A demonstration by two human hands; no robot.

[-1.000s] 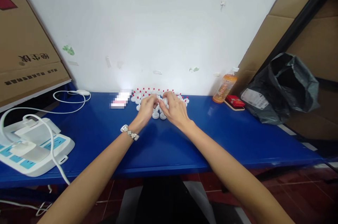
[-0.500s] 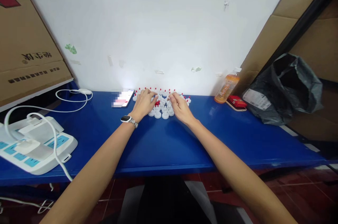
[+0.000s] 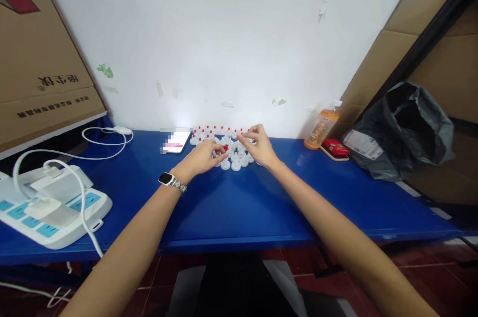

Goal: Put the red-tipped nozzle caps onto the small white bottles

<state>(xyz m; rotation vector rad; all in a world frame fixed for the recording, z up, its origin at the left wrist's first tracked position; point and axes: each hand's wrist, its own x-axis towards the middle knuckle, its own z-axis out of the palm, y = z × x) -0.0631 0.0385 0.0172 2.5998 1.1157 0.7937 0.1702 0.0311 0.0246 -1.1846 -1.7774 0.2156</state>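
Two hands' grips pinch among white caps (image 3: 234,158): left hand (image 3: 201,157) near side, right hand (image 3: 259,145) far right.

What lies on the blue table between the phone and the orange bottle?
In the head view, between the phone and the orange bottle lies the cluster of small white caps, with both hands on it.

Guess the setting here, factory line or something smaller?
Likely a small makeshift packing workspace: a blue table against a bare wall, cardboard boxes leaning alongside, and both hands over a cluster of small white caps.
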